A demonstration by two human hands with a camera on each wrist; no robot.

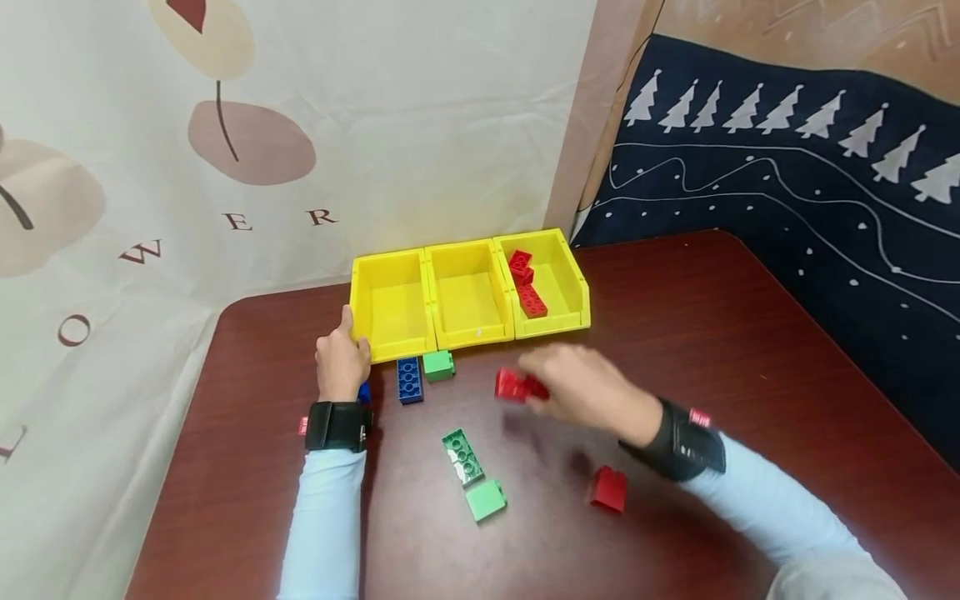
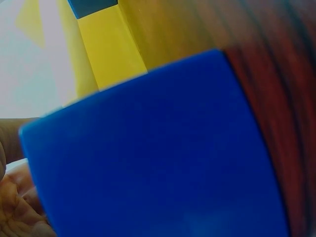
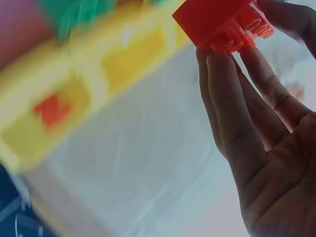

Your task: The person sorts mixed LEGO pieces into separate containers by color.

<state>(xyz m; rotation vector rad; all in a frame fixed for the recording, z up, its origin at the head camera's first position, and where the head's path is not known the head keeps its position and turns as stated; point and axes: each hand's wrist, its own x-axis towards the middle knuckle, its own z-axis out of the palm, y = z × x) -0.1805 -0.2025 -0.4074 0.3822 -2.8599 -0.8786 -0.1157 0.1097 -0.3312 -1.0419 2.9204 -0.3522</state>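
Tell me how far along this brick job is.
Apparently done: red bricks lie in the right bin. In hand: the right hand holds another red brick, while the left hand touches the left bin. Seemingly left: one more red brick, three green bricks and at least two blue bricks outside the bins.

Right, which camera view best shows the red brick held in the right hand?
The right wrist view: the red brick in the right hand looks largest there, studs visible, though cropped by the frame. The head view shows it small and blurred; the left wrist view, not at all.
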